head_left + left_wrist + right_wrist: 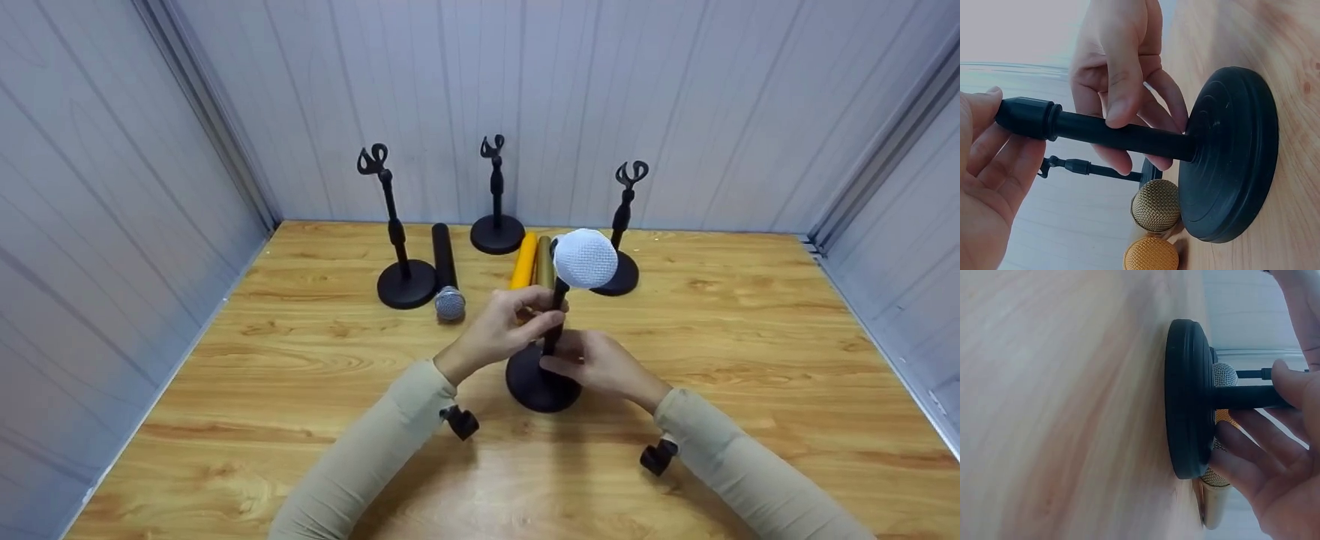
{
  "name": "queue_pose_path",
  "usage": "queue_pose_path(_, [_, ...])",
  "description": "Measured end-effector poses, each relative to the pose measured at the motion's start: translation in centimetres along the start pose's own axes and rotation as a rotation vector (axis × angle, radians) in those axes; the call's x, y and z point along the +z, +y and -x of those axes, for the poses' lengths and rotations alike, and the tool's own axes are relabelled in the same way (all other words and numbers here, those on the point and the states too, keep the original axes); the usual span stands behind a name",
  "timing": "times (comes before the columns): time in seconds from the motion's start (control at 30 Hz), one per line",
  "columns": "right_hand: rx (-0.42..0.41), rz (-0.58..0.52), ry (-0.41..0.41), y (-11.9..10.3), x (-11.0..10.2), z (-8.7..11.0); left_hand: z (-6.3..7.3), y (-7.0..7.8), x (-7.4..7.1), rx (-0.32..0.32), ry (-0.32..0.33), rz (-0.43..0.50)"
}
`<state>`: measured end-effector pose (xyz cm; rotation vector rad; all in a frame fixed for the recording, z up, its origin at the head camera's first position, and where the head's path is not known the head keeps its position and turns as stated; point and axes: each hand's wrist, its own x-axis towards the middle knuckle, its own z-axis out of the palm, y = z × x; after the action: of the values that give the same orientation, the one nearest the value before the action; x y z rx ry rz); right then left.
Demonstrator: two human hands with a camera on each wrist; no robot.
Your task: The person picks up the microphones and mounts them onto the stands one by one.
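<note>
A black desktop microphone stand with a round base is in front of the person, and a microphone with a silver-white mesh head is at its top. My left hand pinches the thick collar of the pole between thumb and fingers. Lower down, my right hand holds the thin pole just above the base, thumb on one side and fingers on the other. The microphone's handle is mostly hidden behind its head in the head view.
Three more black stands with bare clips stand behind: left, middle and right. A black microphone lies beside the left one. Yellow and gold microphones lie beyond the hands. Pale panels enclose the wooden table.
</note>
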<state>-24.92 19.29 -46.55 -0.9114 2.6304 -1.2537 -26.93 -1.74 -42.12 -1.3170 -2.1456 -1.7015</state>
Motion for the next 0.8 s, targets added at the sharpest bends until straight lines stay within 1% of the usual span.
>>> queue_pose_path(0.13, [0.006, 0.013, 0.021, 0.2, 0.2, 0.1, 0.1, 0.0, 0.0, -0.006, 0.005, 0.020])
queue_pose_path(0.23, [0.008, 0.027, 0.033, 0.3, 0.4, 0.2, 0.2, 0.0, 0.0, -0.010, 0.014, 0.016])
queue_pose_path(0.33, [0.015, 0.039, 0.041, 0.3, 0.5, 0.2, 0.3, 0.3, 0.0, -0.007, 0.025, -0.001])
queue_pose_path(0.47, [0.025, 0.043, 0.048, 0.4, 0.5, 0.2, 0.2, 1.8, -0.1, 0.018, 0.032, -0.006])
queue_pose_path(0.6, [0.023, 0.044, 0.053, 0.5, 0.4, 0.3, 0.0, 3.3, -0.3, 0.033, 0.023, 0.010])
queue_pose_path(0.8, [-0.021, 0.072, 0.061, 0.6, 0.6, 0.3, -0.3, 3.9, -0.5, 0.030, 0.018, -0.002])
